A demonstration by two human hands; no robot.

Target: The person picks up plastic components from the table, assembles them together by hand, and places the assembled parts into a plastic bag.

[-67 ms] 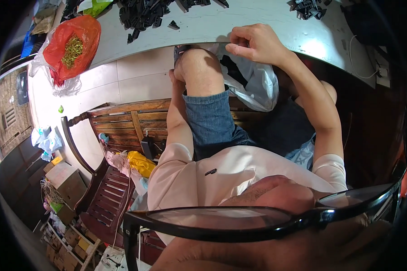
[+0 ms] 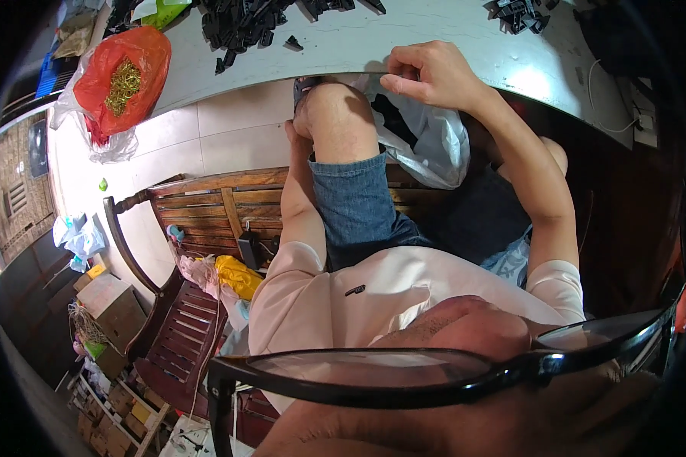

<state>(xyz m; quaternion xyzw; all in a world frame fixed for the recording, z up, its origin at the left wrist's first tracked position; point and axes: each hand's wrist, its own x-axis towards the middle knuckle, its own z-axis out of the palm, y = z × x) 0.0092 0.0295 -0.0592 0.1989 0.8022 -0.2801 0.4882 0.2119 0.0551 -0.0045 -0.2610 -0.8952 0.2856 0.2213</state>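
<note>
The clear plastic bag [image 2: 427, 141] looked thin, crinkly and see-through, hanging open just under the white table [image 2: 373, 42] edge at the upper middle of the frame, draped by your raised knee. Your right hand [image 2: 431, 72] had its fingers pinched shut on the bag's rim. Your left hand [image 2: 293, 133] was tucked behind the knee, so can't tell its grip. Nothing really moved since the earlier frame.

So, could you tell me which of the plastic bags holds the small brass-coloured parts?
The red bag at the table's far left holds them. The white bag, hanging off the table edge under the right hand, shows only something dark inside.
</note>
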